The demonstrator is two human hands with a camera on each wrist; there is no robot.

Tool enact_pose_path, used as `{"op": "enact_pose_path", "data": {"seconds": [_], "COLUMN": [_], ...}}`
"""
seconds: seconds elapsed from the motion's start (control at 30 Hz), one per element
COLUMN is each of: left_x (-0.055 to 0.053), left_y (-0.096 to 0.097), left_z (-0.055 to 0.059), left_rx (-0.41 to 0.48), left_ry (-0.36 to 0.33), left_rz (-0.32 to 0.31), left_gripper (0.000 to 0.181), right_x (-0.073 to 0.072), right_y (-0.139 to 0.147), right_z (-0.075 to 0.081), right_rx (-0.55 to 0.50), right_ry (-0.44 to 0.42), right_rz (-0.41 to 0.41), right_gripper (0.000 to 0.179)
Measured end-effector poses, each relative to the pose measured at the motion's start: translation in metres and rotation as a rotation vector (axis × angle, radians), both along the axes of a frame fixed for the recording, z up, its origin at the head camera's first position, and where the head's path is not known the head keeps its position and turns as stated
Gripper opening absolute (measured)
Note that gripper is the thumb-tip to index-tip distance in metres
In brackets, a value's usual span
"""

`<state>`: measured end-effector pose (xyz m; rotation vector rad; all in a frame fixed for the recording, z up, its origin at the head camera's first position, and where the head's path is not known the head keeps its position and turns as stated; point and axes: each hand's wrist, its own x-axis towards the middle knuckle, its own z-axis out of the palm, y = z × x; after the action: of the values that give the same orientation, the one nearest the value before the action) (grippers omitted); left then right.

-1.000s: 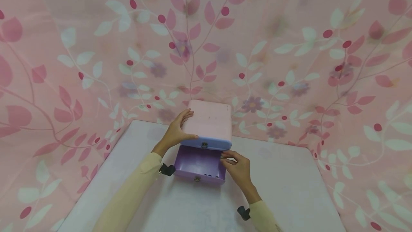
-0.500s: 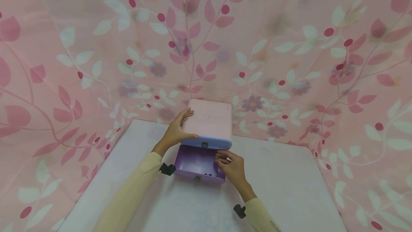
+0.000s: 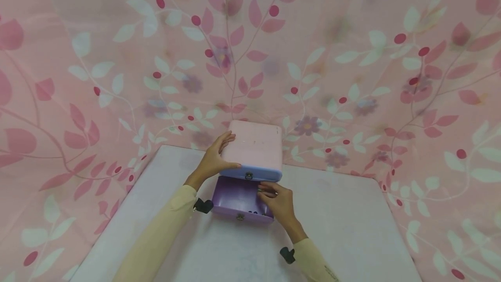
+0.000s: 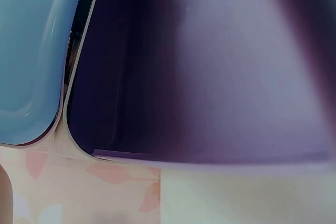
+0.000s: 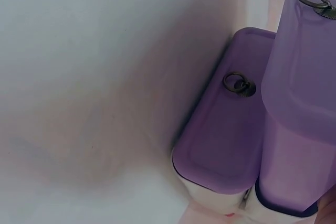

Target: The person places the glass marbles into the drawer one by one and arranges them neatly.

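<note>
A small drawer unit point(image 3: 253, 145) with a pink top stands at the table's back. Its blue top drawer point(image 3: 270, 174) is closed, and a purple drawer point(image 3: 231, 195) below is pulled out. My left hand point(image 3: 210, 160) rests on the unit's left side, thumb along the top's front edge and fingers reaching over the side. Over the right part of the open drawer, my right hand point(image 3: 279, 201) pinches a tiny greenish thing point(image 3: 259, 190), its kind too small to tell. Several small dark pieces point(image 3: 252, 212) lie near the drawer's front wall.
Another purple drawer point(image 5: 223, 124) sits closed below the open one in the right wrist view. Each drawer front has a metal ring pull point(image 3: 240, 217). The white table point(image 3: 336, 221) meets a flowered pink cloth point(image 3: 344, 55) behind and at both sides.
My right hand has moved left from the open drawer's right edge to over its inside, carrying the tiny greenish thing. The left hand and the drawers have stayed put.
</note>
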<state>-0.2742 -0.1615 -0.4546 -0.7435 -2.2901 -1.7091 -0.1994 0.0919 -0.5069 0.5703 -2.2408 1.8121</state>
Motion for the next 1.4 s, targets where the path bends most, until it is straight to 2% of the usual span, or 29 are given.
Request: {"op": "enact_pose_path", "data": {"seconds": [0.1, 0.33, 0.5, 0.8, 0.9, 1.13, 1.4], "left_x": [0.0, -0.001, -0.001, 0.0, -0.001, -0.017, -0.02], "left_y": [0.0, 0.001, 0.002, 0.002, 0.002, 0.001, -0.001], "left_z": [0.0, -0.002, 0.0, 0.001, -0.001, -0.024, -0.028], "left_rx": [0.001, -0.003, 0.004, 0.006, 0.009, 0.013, 0.021], "left_ry": [0.0, 0.006, 0.006, -0.004, -0.004, -0.016, -0.006], "left_rz": [-0.001, 0.0, 0.002, 0.011, 0.005, 0.029, 0.043], "left_gripper": [0.109, 0.109, 0.109, 0.108, 0.108, 0.114, 0.114], "right_x": [-0.001, -0.017, -0.018, -0.021, -0.021, -0.021, -0.021], "right_y": [-0.001, 0.0, 0.001, 0.0, 0.0, 0.0, -0.001], "right_z": [-0.002, -0.038, -0.037, -0.034, -0.033, -0.035, -0.035], "right_rx": [0.011, 0.085, 0.159, 0.364, 0.378, 0.405, 0.378], "right_ry": [-0.025, -0.001, 0.041, 0.052, 0.069, 0.068, 0.071], "right_rz": [0.014, 0.008, 0.013, 0.032, 0.031, 0.002, 0.01], "right_gripper": [0.031, 0.034, 0.033, 0.028, 0.027, 0.027, 0.026]}}
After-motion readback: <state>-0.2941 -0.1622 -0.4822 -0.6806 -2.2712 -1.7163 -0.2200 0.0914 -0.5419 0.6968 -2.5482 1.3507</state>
